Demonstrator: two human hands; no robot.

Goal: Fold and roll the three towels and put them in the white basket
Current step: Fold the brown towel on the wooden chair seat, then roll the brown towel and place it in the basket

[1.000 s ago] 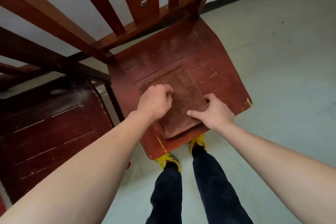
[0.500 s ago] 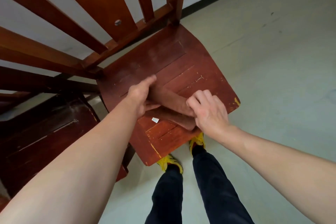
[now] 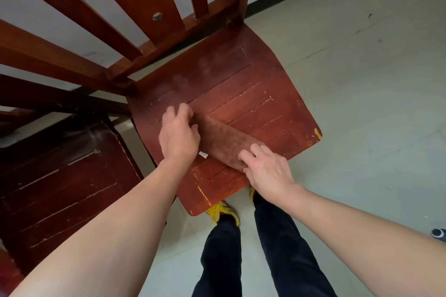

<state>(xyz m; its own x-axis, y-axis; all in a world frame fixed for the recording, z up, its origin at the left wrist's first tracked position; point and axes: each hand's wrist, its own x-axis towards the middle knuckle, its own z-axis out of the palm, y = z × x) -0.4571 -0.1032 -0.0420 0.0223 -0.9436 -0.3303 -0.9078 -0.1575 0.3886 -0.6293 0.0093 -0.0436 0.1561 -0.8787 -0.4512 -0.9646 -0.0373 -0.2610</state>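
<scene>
One brown towel [image 3: 226, 142] lies on the chair seat [image 3: 241, 84] as a tight, nubbly roll. It is a stubby cylinder running slantwise from the seat's middle toward its front edge. The seat is red-brown slatted wood, its varnish scratched and chipped pale at the front corners. A small white tag [image 3: 203, 155] pokes out at the roll's near side, flat on the seat.

I see the left hand [image 3: 178, 137] at the roll's end nearer the seat's middle, fingers bent round it. They are blurred, so I cannot tell how firmly they grip. The right hand [image 3: 268, 171] rests on the end nearest the seat's front edge, fingers fairly straight and close together, pressing on the pile.

Left of the seat stands a second chair [image 3: 60, 176], darker and equally worn. Below the seat's front edge are yellow shoes [image 3: 222, 210] on a pale, smooth floor [image 3: 362, 79].

Half a second ago the towel was a looser, half-rolled wedge. A second ago it lay on the seat as a flat folded rectangle.
</scene>
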